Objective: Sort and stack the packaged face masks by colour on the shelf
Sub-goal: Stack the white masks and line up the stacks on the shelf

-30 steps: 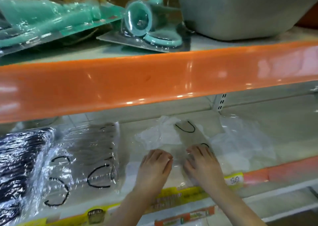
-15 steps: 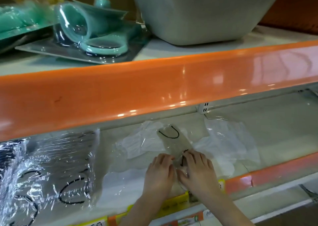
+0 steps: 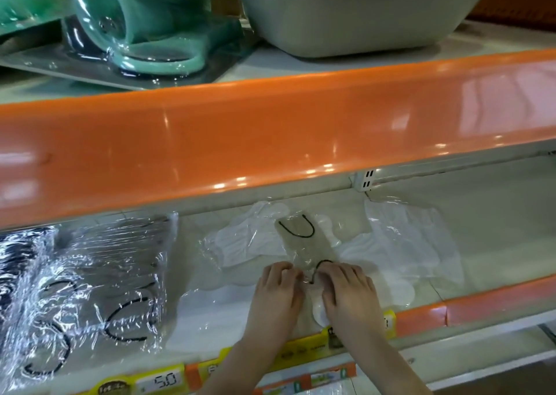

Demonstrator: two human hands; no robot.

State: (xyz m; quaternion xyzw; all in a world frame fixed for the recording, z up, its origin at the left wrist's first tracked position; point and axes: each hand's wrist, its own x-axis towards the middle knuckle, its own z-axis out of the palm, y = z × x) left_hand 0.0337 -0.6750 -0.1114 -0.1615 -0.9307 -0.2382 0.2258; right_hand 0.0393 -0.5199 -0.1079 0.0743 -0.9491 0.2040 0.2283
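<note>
Upper shelf [image 3: 301, 72]: orange front lip, carrying a large grey tub [image 3: 346, 12] at right and blister-packed teal items [image 3: 144, 33] at left; what these are cannot be told. Lower shelf [image 3: 481, 229]: pale deck, orange edge strip with yellow price tags [image 3: 162, 381] along the front. Stack of wrapped masks with black ear loops [image 3: 99, 277]: far left of the lower shelf, under crinkled clear film, well apart from the hands. Loose white masks in clear sleeves [image 3: 400, 244]: scattered across the middle of the lower shelf, overlapping one another. Clear-sleeved mask with black ear loops [image 3: 301, 241]: lying on top of the white ones, its near end under both hands. Left hand [image 3: 278, 292] and right hand [image 3: 350, 290]: side by side, knuckles up, fingers curled onto the near end of that sleeve; each grip appears to pinch the film, though the fingertips are partly hidden. Handling, as judged: very light, limp, slippery film that slides over neighbouring packs; best taken by the sleeve edge or flat under the palm, not by the thin loops, and it belongs on the left stack.
</note>
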